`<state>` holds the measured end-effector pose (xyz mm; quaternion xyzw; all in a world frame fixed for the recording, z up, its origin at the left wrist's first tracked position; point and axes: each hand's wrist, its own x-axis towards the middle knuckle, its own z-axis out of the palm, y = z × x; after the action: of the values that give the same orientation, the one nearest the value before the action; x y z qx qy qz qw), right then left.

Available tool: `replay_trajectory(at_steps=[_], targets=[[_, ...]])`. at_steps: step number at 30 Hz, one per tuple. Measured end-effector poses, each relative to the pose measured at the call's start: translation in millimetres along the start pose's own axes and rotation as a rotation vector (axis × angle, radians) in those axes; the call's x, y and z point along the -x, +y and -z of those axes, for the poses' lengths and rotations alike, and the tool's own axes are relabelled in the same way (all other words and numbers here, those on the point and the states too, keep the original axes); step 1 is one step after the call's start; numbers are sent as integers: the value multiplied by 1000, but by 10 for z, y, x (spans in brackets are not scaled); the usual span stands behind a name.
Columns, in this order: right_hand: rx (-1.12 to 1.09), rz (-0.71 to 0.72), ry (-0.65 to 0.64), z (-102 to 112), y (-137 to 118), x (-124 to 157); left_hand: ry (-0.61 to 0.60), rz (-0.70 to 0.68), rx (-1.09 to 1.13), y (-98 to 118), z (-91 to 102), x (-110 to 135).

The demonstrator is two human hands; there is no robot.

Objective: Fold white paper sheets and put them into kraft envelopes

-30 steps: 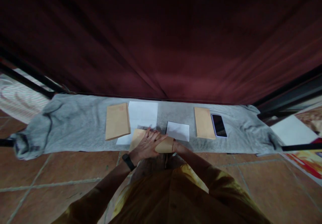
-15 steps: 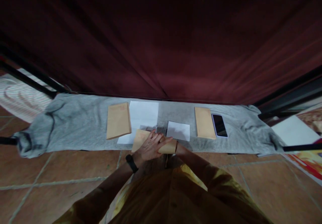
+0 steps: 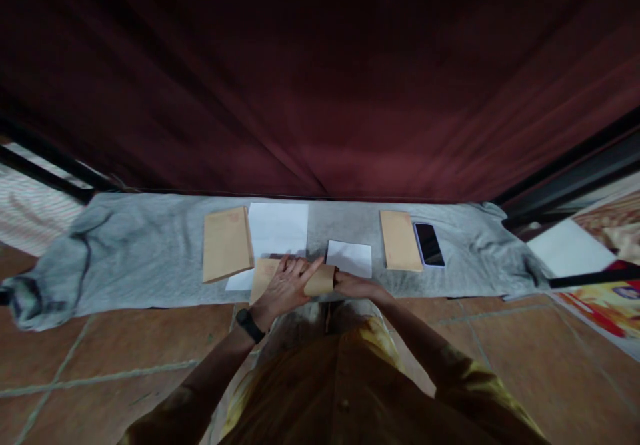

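A brown envelope [image 3: 320, 281] lies near the front edge of the cloth-covered surface, its right end bulging open. Flat across its top rests my left hand [image 3: 287, 288], fingers stretched out and thumb apart; a black watch is on that wrist. My right hand [image 3: 353, 286] is at the envelope's right end, its fingers inside the mouth and hidden from view. Just beyond this hand lies a small folded white sheet [image 3: 349, 257]. Behind the left hand is a larger white paper [image 3: 280, 225], partly covered by the envelope.
To the left sits a stack of brown envelopes [image 3: 227, 245]. Another brown envelope [image 3: 401, 240] and a phone [image 3: 429, 245] lie side by side on the right. Grey cloth [image 3: 150, 252] covers the narrow surface, with a dark red curtain [image 3: 320, 132] hanging behind it.
My right hand has drawn back to the right, partly out of the envelope, so its back now shows. My left hand stays on top, its thumb lifted more outward. The view has shifted slightly.
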<state>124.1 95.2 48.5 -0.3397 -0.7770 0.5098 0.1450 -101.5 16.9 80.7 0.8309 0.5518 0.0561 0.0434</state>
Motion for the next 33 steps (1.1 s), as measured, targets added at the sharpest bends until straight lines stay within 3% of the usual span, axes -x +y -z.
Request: replay_trajectory(at_steps=[2, 4, 10, 13, 16, 20, 25, 33], targets=[[0, -24, -98, 64, 123, 89, 0, 17, 9, -17, -6, 15], [-10, -37, -118, 103, 221, 207, 6, 39, 31, -36, -31, 20], [-25, 65, 45, 38, 267, 459, 12, 80, 89, -82, -121, -17], [-7, 39, 167, 28, 242, 495, 5, 76, 94, -110, -141, -23], [96, -77, 349, 118, 249, 496, 0, 83, 82, -133, -157, -18], [411, -363, 603, 287, 275, 433, 2, 75, 69, -154, -185, -15], [605, -640, 626, 283, 272, 274, 22, 69, 56, -159, -215, -9], [666, -724, 681, 224, 355, 135, 40, 66, 46, -135, -207, 0]])
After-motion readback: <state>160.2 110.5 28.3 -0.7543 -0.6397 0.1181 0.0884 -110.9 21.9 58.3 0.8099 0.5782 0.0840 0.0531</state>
